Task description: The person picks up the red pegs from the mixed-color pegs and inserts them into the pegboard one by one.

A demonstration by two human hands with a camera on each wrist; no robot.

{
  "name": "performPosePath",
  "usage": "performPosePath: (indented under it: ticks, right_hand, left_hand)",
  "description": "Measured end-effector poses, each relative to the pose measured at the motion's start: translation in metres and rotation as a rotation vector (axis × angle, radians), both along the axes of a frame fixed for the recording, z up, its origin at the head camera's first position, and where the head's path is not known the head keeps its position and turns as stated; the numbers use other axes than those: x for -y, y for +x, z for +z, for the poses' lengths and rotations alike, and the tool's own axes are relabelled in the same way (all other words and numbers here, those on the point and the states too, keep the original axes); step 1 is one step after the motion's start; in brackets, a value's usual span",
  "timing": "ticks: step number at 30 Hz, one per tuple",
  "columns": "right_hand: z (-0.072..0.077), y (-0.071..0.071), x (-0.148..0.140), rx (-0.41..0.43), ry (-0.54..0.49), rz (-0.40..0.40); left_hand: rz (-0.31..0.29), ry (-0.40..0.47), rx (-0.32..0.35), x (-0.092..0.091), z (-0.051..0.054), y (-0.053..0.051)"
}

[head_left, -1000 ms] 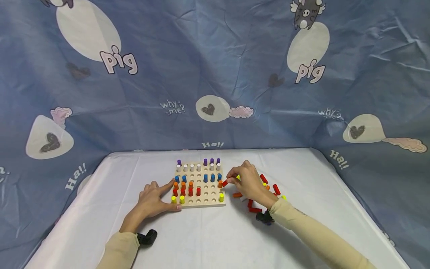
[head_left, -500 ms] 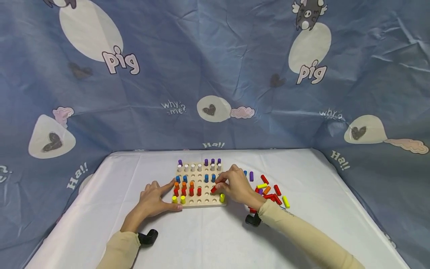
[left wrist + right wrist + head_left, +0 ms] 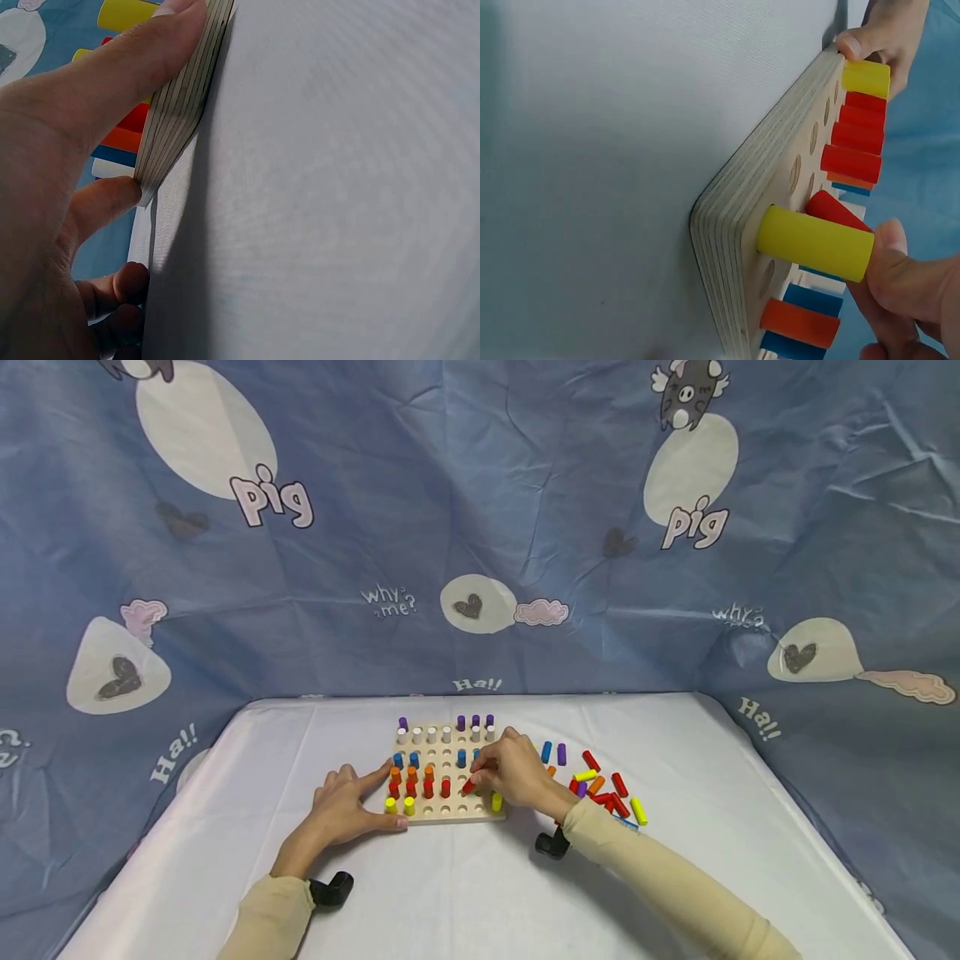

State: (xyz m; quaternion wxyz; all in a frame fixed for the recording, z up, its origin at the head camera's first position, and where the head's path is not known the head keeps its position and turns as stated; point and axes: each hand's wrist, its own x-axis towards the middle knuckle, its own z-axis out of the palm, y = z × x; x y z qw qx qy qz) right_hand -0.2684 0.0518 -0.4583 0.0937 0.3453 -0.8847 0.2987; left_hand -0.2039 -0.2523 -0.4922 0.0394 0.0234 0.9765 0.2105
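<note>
A wooden pegboard [image 3: 437, 819] lies on the table with rows of purple, white, blue, orange, red and yellow pegs. My left hand [image 3: 336, 810] holds its front left corner, thumb on the front edge and index finger at the left side. Between thumb and fingers, my right hand [image 3: 517, 772] pinches a red peg [image 3: 468, 787], tilted over the red row. The right wrist view shows this red peg [image 3: 832, 208] behind a standing yellow peg [image 3: 814, 241]; its lower end is at the board, but whether it is in a hole I cannot tell.
Right of the board lies a loose scatter of pegs, among them a red peg [image 3: 618, 785], a yellow peg [image 3: 638, 811] and a blue peg [image 3: 547, 752]. A white cloth [image 3: 420, 893] covers the table. A patterned blue curtain [image 3: 480, 510] hangs behind.
My right hand has carried the red peg left from beside the board's right edge to over the red row. The left hand keeps its place on the board.
</note>
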Motion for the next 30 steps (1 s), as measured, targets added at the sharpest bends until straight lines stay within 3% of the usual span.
performPosePath:
  ticks: [6,14,30]
  right_hand:
    - [-0.002,0.001,0.005,0.038,0.017,0.006]
    - [-0.005,0.003,0.007,-0.038,0.025,0.029]
    - [-0.006,0.008,0.016,-0.104,0.038,0.091]
  left_hand:
    - [0.003,0.002,0.003,0.000,0.000,-0.001]
    - [0.011,0.001,0.011,-0.001,-0.001,-0.001]
    - [-0.008,-0.003,-0.001,0.001,0.000,0.000]
